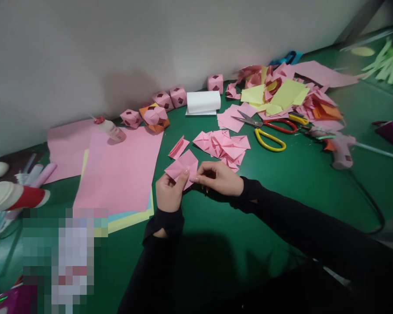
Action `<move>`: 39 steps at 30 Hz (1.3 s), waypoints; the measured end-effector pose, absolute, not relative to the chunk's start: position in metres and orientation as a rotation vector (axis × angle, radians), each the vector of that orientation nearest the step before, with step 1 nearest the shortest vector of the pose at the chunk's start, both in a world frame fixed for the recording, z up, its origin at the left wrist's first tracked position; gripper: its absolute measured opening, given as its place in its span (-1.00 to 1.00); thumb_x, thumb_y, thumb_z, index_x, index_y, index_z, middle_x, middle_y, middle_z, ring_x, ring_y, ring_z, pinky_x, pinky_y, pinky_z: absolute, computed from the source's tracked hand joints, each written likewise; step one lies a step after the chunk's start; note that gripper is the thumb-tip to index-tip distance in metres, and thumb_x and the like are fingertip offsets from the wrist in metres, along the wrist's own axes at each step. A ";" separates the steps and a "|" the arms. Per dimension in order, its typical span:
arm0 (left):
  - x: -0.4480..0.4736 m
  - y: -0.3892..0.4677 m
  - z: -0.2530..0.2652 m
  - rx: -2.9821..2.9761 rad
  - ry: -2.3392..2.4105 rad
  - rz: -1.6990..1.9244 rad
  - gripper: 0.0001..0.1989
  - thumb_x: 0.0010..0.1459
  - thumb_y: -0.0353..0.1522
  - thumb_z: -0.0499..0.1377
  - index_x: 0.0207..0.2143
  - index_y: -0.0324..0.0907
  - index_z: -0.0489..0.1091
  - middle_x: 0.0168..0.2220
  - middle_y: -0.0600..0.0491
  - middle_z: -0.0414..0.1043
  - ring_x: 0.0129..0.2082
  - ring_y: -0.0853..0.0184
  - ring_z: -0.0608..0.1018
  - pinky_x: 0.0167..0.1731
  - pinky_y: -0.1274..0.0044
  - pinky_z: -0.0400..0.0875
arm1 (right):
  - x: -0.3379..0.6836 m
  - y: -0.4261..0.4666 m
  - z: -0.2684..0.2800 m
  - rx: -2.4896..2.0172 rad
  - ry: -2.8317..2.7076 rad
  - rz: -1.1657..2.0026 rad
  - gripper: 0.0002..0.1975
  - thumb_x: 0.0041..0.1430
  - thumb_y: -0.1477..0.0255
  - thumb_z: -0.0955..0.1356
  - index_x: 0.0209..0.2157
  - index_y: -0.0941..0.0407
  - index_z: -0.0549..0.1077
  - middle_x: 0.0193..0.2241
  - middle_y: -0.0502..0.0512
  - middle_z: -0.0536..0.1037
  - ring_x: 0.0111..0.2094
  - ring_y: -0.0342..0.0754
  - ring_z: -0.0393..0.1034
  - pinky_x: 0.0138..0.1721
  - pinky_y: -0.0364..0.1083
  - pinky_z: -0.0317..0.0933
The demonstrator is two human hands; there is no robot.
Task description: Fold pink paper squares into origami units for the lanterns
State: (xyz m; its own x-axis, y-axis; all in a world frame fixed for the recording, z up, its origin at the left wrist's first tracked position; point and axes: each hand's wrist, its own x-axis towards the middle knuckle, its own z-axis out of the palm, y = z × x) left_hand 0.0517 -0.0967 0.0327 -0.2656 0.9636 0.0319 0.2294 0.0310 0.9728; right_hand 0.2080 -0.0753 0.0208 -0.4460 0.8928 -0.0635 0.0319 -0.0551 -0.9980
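Note:
Between my two hands is a pink square of paper [177, 167] with crease lines across it. My left hand [170, 192] grips its lower edge, thumb lying on top. At the right corner, the thumb and bent fingers of my right hand [220, 178] pinch the paper. Just beyond lies a small folded pink strip [178, 148]. A pile of folded pink paper pieces [223, 145] rests past my right hand. Scissors [270, 131] with red and yellow handles lie farther right, their blades over pink paper squares [231, 120].
Large pink sheets [121, 170] lie on the left, with a glue bottle [113, 131] on them. Folded paper cubes [177, 96] and a white paper roll [203, 102] line the wall. Paper scraps [288, 96] and a glue gun [342, 150] sit right; a cup [29, 197] is far left.

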 end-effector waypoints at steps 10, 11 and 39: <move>0.042 -0.091 0.027 1.365 1.500 1.204 -0.72 0.01 -0.19 0.29 -0.54 -0.26 0.53 -0.56 0.05 0.51 -0.56 0.35 0.49 -0.56 0.57 0.38 | 0.203 -0.077 0.024 -0.994 -1.273 1.673 -0.64 0.00 0.16 0.48 -0.42 0.14 0.37 -0.56 -0.04 0.45 -0.56 -0.17 0.40 -0.56 -0.18 0.33; 0.042 -0.091 0.026 1.364 1.497 1.201 -0.73 0.01 -0.20 0.28 -0.47 -0.26 0.56 -0.52 0.03 0.55 -0.53 0.32 0.53 -0.54 0.55 0.41 | 0.204 -0.076 0.025 -0.981 -1.209 1.660 -0.63 -0.01 0.16 0.49 -0.38 0.14 0.38 -0.53 -0.05 0.45 -0.55 -0.19 0.40 -0.58 -0.20 0.33; 0.046 -0.086 0.024 0.788 1.434 1.517 -0.72 -0.12 -0.22 0.37 -0.51 -0.23 0.42 -0.73 0.21 0.34 -0.76 0.45 0.40 -0.70 0.60 0.34 | 0.208 -0.072 0.026 -0.876 -1.295 1.773 -0.64 0.04 0.16 0.46 -0.29 0.18 0.55 -0.42 0.05 0.54 -0.48 -0.20 0.40 -0.53 -0.22 0.37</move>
